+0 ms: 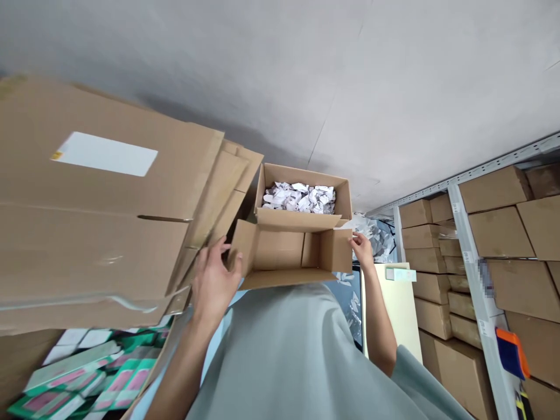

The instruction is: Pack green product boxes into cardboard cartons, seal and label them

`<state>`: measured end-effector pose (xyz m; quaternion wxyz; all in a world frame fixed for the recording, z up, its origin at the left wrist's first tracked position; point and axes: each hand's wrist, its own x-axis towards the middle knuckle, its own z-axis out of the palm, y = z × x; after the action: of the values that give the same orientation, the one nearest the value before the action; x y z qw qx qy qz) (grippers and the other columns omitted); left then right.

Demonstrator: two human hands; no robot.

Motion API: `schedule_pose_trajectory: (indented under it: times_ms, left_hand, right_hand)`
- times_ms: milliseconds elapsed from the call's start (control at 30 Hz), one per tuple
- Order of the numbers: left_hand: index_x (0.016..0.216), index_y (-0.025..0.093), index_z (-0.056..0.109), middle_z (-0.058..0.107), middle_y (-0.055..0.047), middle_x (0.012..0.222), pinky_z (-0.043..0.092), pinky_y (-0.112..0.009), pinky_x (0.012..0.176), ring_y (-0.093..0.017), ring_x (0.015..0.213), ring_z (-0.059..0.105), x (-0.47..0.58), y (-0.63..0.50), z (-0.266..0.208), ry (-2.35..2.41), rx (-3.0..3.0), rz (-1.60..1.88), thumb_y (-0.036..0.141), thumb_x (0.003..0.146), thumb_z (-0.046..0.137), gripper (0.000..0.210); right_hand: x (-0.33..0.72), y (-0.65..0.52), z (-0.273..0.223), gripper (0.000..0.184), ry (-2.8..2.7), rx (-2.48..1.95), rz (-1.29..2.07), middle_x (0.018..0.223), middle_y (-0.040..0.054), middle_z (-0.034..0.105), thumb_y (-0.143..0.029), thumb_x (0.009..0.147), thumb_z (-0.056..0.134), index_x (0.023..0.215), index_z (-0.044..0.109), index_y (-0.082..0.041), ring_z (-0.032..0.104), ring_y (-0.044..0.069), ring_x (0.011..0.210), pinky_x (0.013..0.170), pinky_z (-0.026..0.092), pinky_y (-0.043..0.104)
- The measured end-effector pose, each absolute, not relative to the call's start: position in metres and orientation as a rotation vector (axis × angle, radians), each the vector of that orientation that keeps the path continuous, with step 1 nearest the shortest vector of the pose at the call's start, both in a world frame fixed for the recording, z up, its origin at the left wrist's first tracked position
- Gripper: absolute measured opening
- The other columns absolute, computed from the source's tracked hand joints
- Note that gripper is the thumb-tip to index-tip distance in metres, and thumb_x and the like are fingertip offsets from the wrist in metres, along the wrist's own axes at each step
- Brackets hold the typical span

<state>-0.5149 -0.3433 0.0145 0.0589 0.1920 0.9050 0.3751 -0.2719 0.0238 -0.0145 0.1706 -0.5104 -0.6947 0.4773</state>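
An open cardboard box (280, 249) stands in front of my body with its flaps folded outward; no contents show inside it. At its right side flap is my right hand (362, 248), with the fingertips pinched on the flap's outer edge. My left hand (216, 280) is by the left side flap, thumb and fingers apart in a curve; the thumb is close to the flap and I cannot tell whether it touches. Just behind, a second cardboard box (301, 219) holds crumpled white paper (300, 198).
Flattened cardboard boxes (100, 233) lean at the left, above a container of green, pink and white packages (96, 373). Shelves with cardboard boxes (503, 233) line the right side. A small carton (400, 274) lies on a cream surface (394, 315). A grey wall (306, 87) stands behind.
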Motion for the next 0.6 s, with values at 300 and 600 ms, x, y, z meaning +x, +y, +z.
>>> schedule_pose_trajectory:
  times_ms: [300,600]
  left_hand:
    - [0.165,0.023,0.051,0.055,-0.02,0.167,0.042,-0.058,0.133,-0.041,0.157,0.054,-0.564,-0.248,0.024,2.632,0.947,1.2,0.04,0.099,0.072,0.071]
    - [0.162,0.017,0.051,0.055,-0.026,0.164,0.045,-0.061,0.127,-0.047,0.153,0.054,-0.571,-0.219,-0.025,2.62,0.974,0.994,0.037,0.098,0.071,0.07]
  right_hand:
    - [-0.319,0.066,0.023,0.047,-2.196,-1.213,1.128,0.123,0.0183,0.085,-0.052,0.093,0.074,0.123,0.077,-0.017,0.081,0.029,0.106,0.094,0.064,0.042]
    - [-0.437,0.116,0.025,0.041,-2.915,-1.036,0.808,0.141,0.0147,0.078,-0.025,0.103,0.071,0.143,0.072,-0.018,0.075,0.028,0.127,0.117,0.055,0.041]
